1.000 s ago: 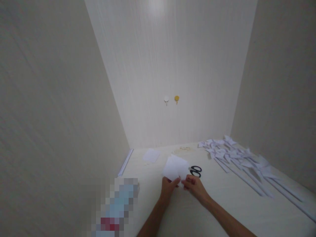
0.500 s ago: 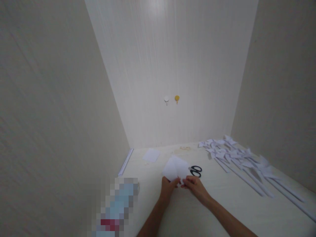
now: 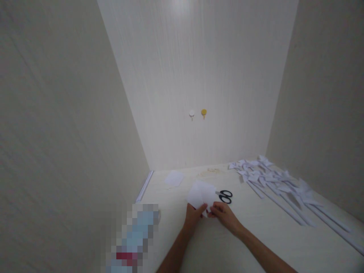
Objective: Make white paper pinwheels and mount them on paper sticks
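Observation:
A white square of paper (image 3: 200, 192) is held up near the middle of the table, turned so that a corner points toward me. My left hand (image 3: 195, 214) grips its lower left edge, thumb on top. My right hand (image 3: 223, 215) is closed, its fingertips pinching the paper's near right corner. The two hands almost meet at the near corner. Just beyond my right hand lies a pair of scissors (image 3: 225, 196) with black handles; the paper partly covers the blades.
Another white paper sheet (image 3: 174, 178) lies at the back left. White rolled paper sticks (image 3: 145, 185) rest along the left wall. Several paper pinwheels (image 3: 265, 178) on sticks spread over the right side. A blurred-out object (image 3: 139, 231) sits at the near left. Two hooks (image 3: 204, 112) are on the back wall.
The held paper has shifted and tilted slightly, and more of the scissors' blades shows. My fingertips have moved a little at the near corner; both hands keep their grip.

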Available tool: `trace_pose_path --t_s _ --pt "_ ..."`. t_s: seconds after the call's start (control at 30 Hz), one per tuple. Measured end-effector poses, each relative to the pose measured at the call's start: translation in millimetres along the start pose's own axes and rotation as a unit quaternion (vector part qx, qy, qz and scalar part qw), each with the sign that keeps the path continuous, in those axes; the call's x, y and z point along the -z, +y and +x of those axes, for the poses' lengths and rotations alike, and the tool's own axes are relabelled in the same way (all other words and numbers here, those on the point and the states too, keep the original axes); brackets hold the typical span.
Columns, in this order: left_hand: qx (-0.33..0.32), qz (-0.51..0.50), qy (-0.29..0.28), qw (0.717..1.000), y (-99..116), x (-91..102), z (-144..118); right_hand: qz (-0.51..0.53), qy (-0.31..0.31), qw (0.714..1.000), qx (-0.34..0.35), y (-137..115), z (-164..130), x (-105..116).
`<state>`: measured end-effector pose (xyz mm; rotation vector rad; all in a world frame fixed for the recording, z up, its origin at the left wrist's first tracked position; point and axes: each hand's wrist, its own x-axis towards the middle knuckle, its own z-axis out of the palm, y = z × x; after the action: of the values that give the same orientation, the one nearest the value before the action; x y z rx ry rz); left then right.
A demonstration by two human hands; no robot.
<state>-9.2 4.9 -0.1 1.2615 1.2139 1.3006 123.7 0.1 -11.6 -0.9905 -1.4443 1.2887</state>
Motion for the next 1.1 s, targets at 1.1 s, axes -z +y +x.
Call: trace_pose_path --t_s 1.1 --pt "0.014 -0.002 0.027 1.0 -4.5 0.8 2.6 -0.063 -0.015 0.997 0.043 9.2 3.6 1.2"
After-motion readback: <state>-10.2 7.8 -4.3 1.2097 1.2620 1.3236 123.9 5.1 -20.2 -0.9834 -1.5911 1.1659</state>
